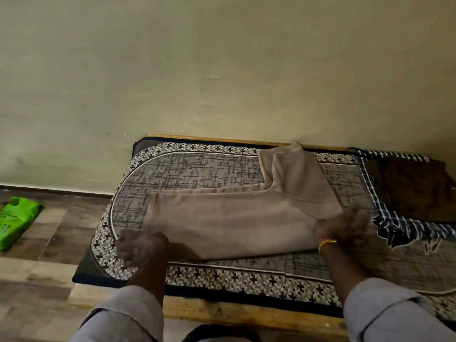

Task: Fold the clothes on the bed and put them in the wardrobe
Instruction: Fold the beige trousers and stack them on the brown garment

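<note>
On the floor at your far left lies a green bag, well apart from the bed, whose wooden edge runs along the near side under a patterned cover. Your left hand sits at the left end of the beige trousers, over the cover's near border, just at the trouser hems; it is blurred, the fingers look curled downward, and you cannot tell whether they pinch the cloth or only rest beside it. A grey sleeve is rolled up on that forearm. The trousers lie flat across the middle of the cover, legs stacked one on the other and running left to right, with the waist part turned up toward the wall at the right end. Your right hand presses on the trousers near that bend, at the near right corner of the cloth; it is blurred too, the fingers seem spread and bent onto the fabric, though a firm grasp cannot be confirmed. A yellow band circles that wrist. Just right of the hand lies a checked cloth, rumpled, with a brown garment heaped on top of it, near the wall side of the bed.
</note>
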